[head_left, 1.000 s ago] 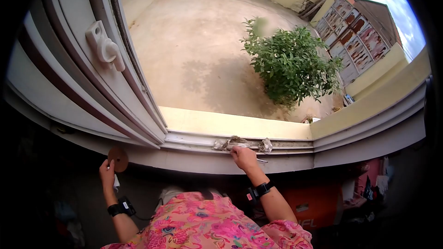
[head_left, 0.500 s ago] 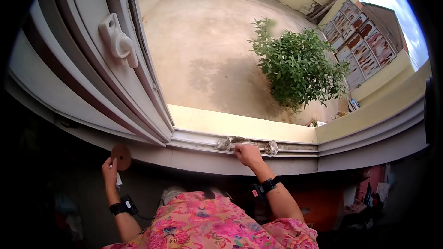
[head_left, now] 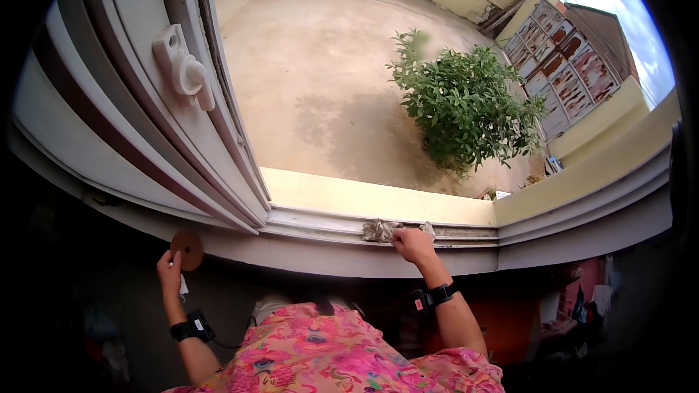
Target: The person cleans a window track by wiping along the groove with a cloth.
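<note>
My left hand (head_left: 170, 271) is closed on the edge of a thin brown disc (head_left: 187, 250) with a small dark hole in its middle. A short white strip (head_left: 183, 285) hangs below those fingers. My right hand (head_left: 415, 244) is closed at the lower track (head_left: 320, 227) of the window. Its fingers meet a crumpled, dirty grey-white wad (head_left: 378, 230), which lies along the track to their left. A second pale crumpled lump (head_left: 427, 229) shows just behind that hand, partly hidden by it. I cannot tell what the wad is made of.
On the left stands a sliding window sash (head_left: 124, 102) with a white latch (head_left: 182, 69). A white sill (head_left: 291, 255) runs in front of me. Outside are a paved yard (head_left: 306, 51), a leafy bush (head_left: 473, 105) and a rusty gate (head_left: 561, 65).
My right hand has moved right along the track, and the crumpled wad has shifted right with it, closer to the second lump. My left hand still holds the disc in nearly the same place.
</note>
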`<state>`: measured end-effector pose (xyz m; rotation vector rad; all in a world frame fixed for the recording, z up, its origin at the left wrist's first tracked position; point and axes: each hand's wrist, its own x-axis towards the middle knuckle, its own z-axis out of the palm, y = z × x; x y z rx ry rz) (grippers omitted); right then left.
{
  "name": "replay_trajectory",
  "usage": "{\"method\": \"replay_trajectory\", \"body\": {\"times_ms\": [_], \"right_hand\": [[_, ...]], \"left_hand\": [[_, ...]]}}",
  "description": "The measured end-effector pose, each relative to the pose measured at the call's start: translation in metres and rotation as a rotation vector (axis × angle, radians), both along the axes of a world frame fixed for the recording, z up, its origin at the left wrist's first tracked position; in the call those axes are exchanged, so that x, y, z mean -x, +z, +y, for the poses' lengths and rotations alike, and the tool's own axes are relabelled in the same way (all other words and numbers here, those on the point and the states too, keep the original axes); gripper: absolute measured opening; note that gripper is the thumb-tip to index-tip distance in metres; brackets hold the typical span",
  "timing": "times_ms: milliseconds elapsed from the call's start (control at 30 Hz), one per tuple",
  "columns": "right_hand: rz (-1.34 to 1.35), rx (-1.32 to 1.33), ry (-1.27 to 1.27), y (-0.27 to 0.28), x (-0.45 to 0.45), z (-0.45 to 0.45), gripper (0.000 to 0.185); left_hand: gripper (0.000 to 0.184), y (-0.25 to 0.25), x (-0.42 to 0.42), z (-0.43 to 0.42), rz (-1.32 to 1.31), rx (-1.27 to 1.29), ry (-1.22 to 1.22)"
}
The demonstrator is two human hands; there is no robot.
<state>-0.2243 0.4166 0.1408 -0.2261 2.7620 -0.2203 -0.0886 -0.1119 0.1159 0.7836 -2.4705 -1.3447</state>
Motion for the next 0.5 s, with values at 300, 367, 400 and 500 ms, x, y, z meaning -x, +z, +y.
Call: {"method": "replay_trajectory", "body": {"times_ms": [300,367,400,500], "right_hand": [[0.138,0.130,0.030,-0.007,-0.012,-0.053,0.013],[0.182,0.109,0.024,0.003,-0.021,-0.031,0.012],[0.203,0.183,-0.029,0.011,-0.025,-0.013,0.011],[0.339,0.308,-0.366,0.014,-0.035,0.031,0.012]], "left_hand": [[0.020,0.007,0.021,0.009,-0.058,0.005,-0.127],[0.021,0.010,0.020,0.009,-0.119,0.004,-0.147],[0.021,0.010,0.020,0.011,-0.080,-0.021,-0.138],[0.022,0.004,0.016,0.007,-0.041,-0.046,-0.138]]}}
